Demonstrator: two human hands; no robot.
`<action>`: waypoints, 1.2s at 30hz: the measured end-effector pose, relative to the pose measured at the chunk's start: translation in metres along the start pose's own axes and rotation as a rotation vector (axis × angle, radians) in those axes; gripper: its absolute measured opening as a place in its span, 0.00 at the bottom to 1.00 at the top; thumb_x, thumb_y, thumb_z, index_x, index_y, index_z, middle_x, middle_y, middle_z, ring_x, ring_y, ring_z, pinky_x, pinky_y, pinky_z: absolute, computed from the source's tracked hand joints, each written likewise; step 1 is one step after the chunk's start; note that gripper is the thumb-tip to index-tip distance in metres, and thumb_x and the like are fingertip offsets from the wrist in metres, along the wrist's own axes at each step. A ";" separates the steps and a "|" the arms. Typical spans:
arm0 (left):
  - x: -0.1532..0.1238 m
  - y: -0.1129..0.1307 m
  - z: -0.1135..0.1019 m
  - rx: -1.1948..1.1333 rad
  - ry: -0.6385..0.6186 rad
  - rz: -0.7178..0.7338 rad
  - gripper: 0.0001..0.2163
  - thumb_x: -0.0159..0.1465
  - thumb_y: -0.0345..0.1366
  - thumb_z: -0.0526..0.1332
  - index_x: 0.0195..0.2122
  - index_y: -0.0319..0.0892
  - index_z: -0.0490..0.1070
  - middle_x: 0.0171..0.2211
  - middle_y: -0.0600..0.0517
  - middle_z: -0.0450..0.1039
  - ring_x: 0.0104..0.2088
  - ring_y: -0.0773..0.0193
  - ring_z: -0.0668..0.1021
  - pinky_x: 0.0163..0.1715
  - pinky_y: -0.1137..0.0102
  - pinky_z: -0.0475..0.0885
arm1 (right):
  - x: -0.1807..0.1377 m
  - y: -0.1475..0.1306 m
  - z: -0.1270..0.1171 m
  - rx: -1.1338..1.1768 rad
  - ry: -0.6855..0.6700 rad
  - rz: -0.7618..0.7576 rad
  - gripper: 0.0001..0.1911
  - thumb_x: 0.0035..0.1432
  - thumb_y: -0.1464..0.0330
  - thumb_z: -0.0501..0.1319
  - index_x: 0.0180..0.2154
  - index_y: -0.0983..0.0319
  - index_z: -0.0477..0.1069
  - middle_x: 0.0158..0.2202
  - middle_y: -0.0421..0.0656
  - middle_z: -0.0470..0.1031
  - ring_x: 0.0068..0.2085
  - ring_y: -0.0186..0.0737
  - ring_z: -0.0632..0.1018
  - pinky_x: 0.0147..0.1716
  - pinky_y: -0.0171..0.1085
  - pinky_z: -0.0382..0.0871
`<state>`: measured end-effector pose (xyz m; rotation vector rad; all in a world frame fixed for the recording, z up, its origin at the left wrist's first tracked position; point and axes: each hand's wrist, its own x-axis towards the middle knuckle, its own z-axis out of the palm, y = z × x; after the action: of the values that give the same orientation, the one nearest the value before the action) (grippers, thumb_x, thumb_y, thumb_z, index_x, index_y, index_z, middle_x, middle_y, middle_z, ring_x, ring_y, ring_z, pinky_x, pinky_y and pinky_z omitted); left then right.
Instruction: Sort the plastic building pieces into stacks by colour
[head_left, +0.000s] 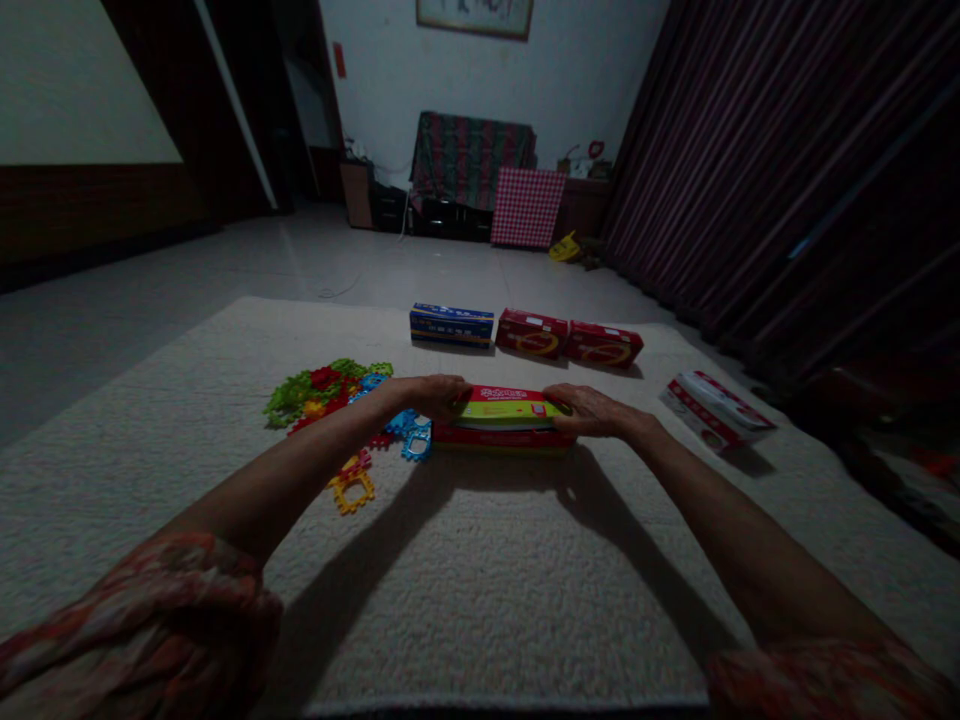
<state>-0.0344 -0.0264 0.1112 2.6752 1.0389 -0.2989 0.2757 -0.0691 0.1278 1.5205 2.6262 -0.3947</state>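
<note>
Both my hands grip a flat red and yellow-green box (508,408) by its two ends. My left hand (441,396) is closed round its left end, and my right hand (590,409) round its right end. Directly below it is a darker red box (501,440) with a green lower edge; whether the two touch or are parts of one box, I cannot tell. Blue toothed plastic pieces (417,440) lie beside my left hand. More of the pile, green pieces (307,392) and a yellow square frame (352,490), spreads left of my forearm.
Beyond my hands, a blue box (451,327) and two dark red boxes (532,335) stand in a row on the pale carpet (480,590). A white and red box (716,410) sits at the right. Purple curtains (735,130) hang along the right side.
</note>
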 end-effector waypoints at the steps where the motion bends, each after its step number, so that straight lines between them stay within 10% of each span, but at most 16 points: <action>1: -0.001 -0.002 0.000 -0.011 0.004 0.006 0.21 0.56 0.32 0.61 0.53 0.42 0.71 0.56 0.43 0.73 0.48 0.57 0.77 0.49 0.68 0.72 | -0.001 0.000 0.000 0.030 0.016 0.011 0.23 0.60 0.67 0.58 0.57 0.64 0.70 0.58 0.53 0.74 0.56 0.50 0.75 0.56 0.41 0.67; 7: -0.012 -0.015 0.003 -0.147 0.156 0.023 0.25 0.60 0.36 0.58 0.60 0.45 0.71 0.66 0.47 0.66 0.63 0.52 0.70 0.60 0.66 0.66 | -0.003 0.018 0.013 0.251 0.146 0.068 0.23 0.63 0.64 0.54 0.56 0.63 0.71 0.57 0.50 0.76 0.54 0.49 0.77 0.53 0.42 0.70; 22: 0.031 -0.036 0.016 -0.637 0.873 -0.519 0.26 0.68 0.47 0.56 0.63 0.38 0.69 0.46 0.46 0.80 0.48 0.56 0.80 0.46 0.69 0.74 | 0.023 0.011 0.029 0.306 0.987 0.542 0.30 0.71 0.64 0.35 0.64 0.68 0.62 0.57 0.58 0.74 0.57 0.50 0.74 0.55 0.42 0.67; 28: 0.038 -0.043 0.024 -0.567 0.812 -0.648 0.24 0.70 0.44 0.54 0.64 0.41 0.68 0.48 0.46 0.81 0.49 0.57 0.81 0.49 0.69 0.72 | 0.020 -0.008 0.046 0.086 0.773 0.253 0.20 0.67 0.68 0.48 0.50 0.63 0.75 0.51 0.54 0.77 0.55 0.50 0.74 0.59 0.42 0.64; 36: 0.013 -0.043 0.041 -0.255 0.735 -0.622 0.27 0.67 0.38 0.58 0.67 0.41 0.63 0.60 0.42 0.72 0.53 0.55 0.79 0.56 0.67 0.70 | 0.026 0.005 0.061 0.045 0.547 0.345 0.21 0.63 0.70 0.54 0.56 0.64 0.72 0.57 0.55 0.75 0.57 0.52 0.74 0.59 0.45 0.65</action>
<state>-0.0584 -0.0005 0.0619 2.1745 1.9451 0.7213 0.2634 -0.0614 0.0631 2.3217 2.6264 -0.0037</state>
